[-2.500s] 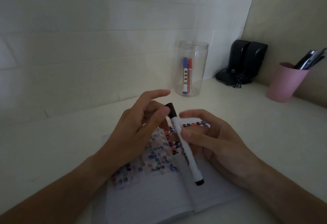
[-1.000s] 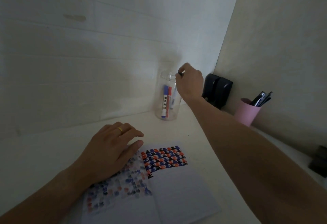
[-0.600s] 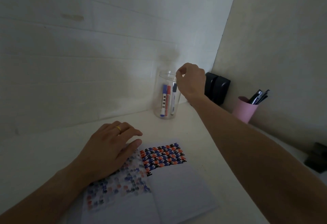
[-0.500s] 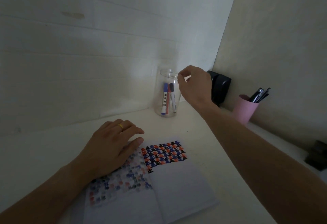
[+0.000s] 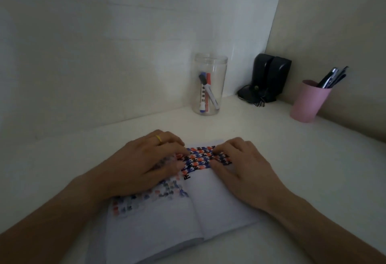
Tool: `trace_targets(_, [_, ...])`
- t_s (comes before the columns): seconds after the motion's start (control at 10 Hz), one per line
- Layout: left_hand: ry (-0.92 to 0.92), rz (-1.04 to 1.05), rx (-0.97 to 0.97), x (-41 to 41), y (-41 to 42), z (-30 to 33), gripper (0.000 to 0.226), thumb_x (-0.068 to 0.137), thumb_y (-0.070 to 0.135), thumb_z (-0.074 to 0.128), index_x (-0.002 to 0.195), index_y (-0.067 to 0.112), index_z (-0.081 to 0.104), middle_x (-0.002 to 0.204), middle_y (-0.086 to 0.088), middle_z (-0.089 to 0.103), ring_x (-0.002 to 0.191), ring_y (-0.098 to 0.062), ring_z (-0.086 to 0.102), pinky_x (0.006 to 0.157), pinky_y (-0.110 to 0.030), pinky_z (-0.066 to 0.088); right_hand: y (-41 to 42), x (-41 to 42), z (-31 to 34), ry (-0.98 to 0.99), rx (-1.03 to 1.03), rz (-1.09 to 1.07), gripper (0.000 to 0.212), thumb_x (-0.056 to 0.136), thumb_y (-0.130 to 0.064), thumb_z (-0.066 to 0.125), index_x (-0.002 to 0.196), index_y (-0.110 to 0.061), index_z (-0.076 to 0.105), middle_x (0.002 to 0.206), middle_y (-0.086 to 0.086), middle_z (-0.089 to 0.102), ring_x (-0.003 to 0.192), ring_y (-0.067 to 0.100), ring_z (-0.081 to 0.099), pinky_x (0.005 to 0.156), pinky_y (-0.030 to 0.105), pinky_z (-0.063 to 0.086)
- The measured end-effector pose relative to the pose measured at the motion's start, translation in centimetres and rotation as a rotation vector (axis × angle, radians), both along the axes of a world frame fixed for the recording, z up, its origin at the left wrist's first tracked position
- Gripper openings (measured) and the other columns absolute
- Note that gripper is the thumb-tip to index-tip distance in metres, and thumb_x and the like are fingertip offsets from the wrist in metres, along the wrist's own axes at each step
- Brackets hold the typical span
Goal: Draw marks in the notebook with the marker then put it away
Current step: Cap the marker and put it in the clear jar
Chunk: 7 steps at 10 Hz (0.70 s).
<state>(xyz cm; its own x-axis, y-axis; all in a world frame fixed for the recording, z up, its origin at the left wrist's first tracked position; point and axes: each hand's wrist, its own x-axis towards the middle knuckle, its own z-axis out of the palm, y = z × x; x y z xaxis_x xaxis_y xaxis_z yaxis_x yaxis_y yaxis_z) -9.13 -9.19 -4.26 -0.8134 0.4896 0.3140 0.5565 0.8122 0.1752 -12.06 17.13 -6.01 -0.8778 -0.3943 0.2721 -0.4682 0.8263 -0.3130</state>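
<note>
— The left hand (image 5: 146, 166), where is it and what does it hold?

— It lies palm down on the left page of the open white paper notebook (image 5: 167, 207), fingers loosely spread and holding nothing. A thin yellow ring (image 5: 158, 138) sits on one finger. The right hand (image 5: 242, 172) lies flat the same way on the right page, fingers relaxed and empty, their tips resting on the far rows of marks.

— How does the notebook look?

— It is spread open at the near middle of the pale white desk (image 5: 302, 169), its spine running from far to near between the two hands. The top of the right page carries dense rows of small black, red and blue marks (image 5: 200, 159), with one black mark lower down at the left of the block. The left page shows fainter, blurred marks in the same colours; the lower parts of both pages are blank.

— And the marker?

— The black-capped white marker (image 5: 208, 92) leans tilted inside the clear plastic jar (image 5: 211, 84), cap up, across a blue-capped marker (image 5: 202, 94) and a red-capped marker (image 5: 207, 94) that stand upright. The jar stands far from the notebook, by the back wall.

— Anything farther out?

— Right of the jar, in the corner, a pair of black speakers (image 5: 269, 78) with a tangled cord. Farther right, a pink plastic cup (image 5: 309, 102) holding dark pens (image 5: 332, 78).
</note>
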Motion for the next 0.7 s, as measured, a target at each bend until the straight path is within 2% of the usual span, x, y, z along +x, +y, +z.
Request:
trace_targets(0.2, [-0.019, -0.045, -0.005, -0.6, -0.1, -0.4, 0.04, 0.101, 0.058, 0.039, 0.129, 0.038, 0.061, 0.131, 0.017, 0.06, 0.125, -0.005, 0.051, 0.101, -0.037, 0.05, 0.3, -0.3, -0.1, 0.011, 0.017, 0.018, 0.04, 0.096, -0.055, 0.046, 0.131, -0.037, 0.055, 0.134, -0.011, 0.051, 0.123, 0.01, 0.045, 0.1, 0.033, 0.046])
trace_targets(0.6, [-0.023, -0.042, 0.001, -0.7, -0.4, -0.6, 0.038, 0.102, 0.055, 0.043, 0.131, 0.037, 0.06, 0.133, 0.018, 0.061, 0.127, -0.003, 0.05, 0.103, -0.036, 0.049, 0.1, -0.3, 0.3, -0.033, 0.003, 0.011, 0.041, 0.097, -0.053, 0.049, 0.131, -0.032, 0.058, 0.134, -0.008, 0.053, 0.121, 0.011, 0.048, 0.099, 0.033, 0.047])
trace_targets(0.7, [-0.016, -0.051, 0.001, -0.7, -0.3, -0.4, 0.039, 0.102, 0.056, 0.042, 0.131, 0.037, 0.06, 0.133, 0.019, 0.06, 0.127, -0.003, 0.049, 0.102, -0.035, 0.049, 0.0, -0.4, 1.2, 0.034, -0.079, -0.005, 0.038, 0.097, -0.051, 0.05, 0.128, -0.032, 0.06, 0.132, -0.008, 0.056, 0.12, 0.011, 0.05, 0.099, 0.033, 0.047])
